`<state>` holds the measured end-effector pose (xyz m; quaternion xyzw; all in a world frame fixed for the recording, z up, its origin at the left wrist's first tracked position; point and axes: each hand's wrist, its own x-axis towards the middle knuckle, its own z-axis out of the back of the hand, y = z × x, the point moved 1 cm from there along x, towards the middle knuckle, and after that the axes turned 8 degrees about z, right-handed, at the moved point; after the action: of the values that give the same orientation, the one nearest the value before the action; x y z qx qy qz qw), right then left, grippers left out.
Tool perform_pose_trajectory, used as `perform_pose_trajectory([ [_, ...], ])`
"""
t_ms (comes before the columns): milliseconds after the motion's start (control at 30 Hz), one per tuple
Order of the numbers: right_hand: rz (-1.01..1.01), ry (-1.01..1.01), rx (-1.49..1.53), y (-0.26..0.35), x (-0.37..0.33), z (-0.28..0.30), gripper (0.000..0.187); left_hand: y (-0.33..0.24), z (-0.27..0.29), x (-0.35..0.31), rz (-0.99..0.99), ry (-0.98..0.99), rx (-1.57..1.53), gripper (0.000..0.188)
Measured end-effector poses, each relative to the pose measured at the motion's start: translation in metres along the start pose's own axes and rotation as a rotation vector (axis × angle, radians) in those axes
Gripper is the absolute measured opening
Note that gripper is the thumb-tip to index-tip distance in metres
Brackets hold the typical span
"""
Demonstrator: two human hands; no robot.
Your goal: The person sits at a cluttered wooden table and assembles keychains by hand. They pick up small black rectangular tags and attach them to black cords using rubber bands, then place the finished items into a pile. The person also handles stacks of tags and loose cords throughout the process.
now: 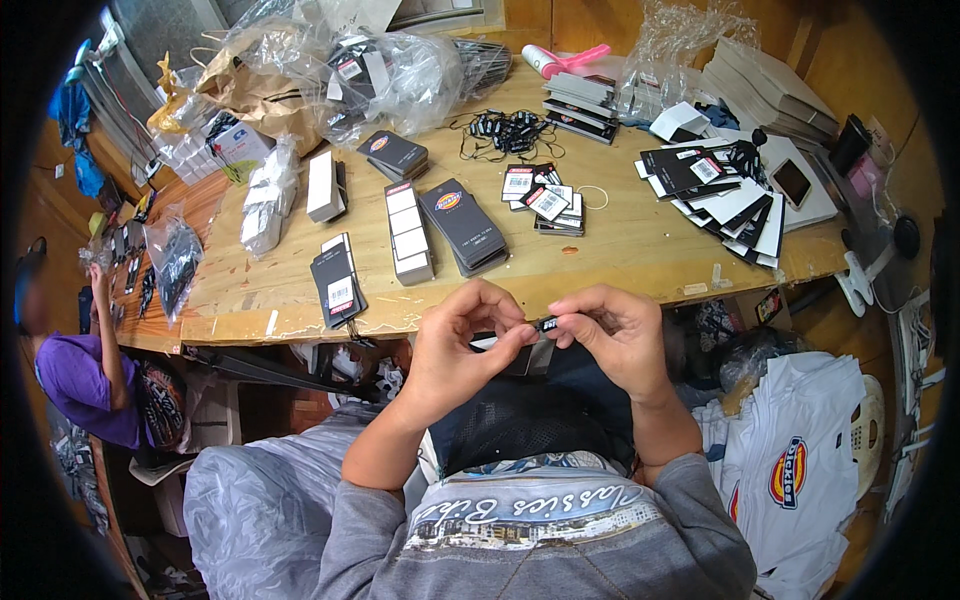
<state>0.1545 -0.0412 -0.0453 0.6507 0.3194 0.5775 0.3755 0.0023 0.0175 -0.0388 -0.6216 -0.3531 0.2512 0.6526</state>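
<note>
In front of my chest, just off the table's front edge, both hands meet at a small black plastic tag seal [547, 325]. My left hand [468, 335] pinches its left end between thumb and forefinger. My right hand [612, 338] is closed on the other end, thumb against forefinger. Below the fingers a dark and white hang tag [538, 358] shows in part; how it joins the seal is hidden. Close to my left hand lie a stack of black hang tags with barcode stickers [337, 281], a narrow white-topped stack [409, 236] and a thick dark stack [464, 228].
Black strings with seals [507, 133] lie in a heap behind small barcode tags [546, 201]. At right are fanned hang tags [728, 190] and a phone [791, 183]. White shirts [800, 465] hang at my right; a grey plastic bag [270, 505] sits left. Another person [95, 375] works far left.
</note>
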Motion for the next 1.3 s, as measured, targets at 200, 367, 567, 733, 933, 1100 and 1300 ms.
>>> perform_pose_trajectory([
  [200, 0.019, 0.084, -0.053, -0.001, 0.0, 0.003, 0.011, -0.002, -0.003, 0.002, -0.011, 0.042, 0.063, 0.013],
  [367, -0.179, 0.086, 0.202, -0.004, 0.0, 0.005, 0.011, -0.006, 0.003, 0.004, 0.125, 0.124, 0.03, 0.01],
  [567, -0.272, 0.112, 0.356, -0.003, 0.004, 0.006, 0.011, -0.016, 0.008, 0.006, -0.004, 0.171, 0.234, 0.009],
  [733, -0.276, 0.119, 0.35, -0.002, 0.002, 0.004, 0.011, -0.012, 0.012, 0.006, -0.031, 0.215, 0.208, 0.007],
  [933, -0.275, 0.124, 0.343, 0.001, 0.002, 0.001, 0.012, -0.013, 0.015, 0.008, -0.039, 0.275, 0.195, 0.004],
  [1100, -0.252, 0.102, 0.287, 0.001, 0.001, 0.0, 0.011, -0.015, 0.014, 0.004, -0.056, 0.225, 0.241, 0.006],
  [1300, -0.171, 0.062, 0.239, 0.004, -0.002, -0.007, 0.01, -0.01, 0.012, 0.0, -0.129, 0.124, 0.259, 0.004],
])
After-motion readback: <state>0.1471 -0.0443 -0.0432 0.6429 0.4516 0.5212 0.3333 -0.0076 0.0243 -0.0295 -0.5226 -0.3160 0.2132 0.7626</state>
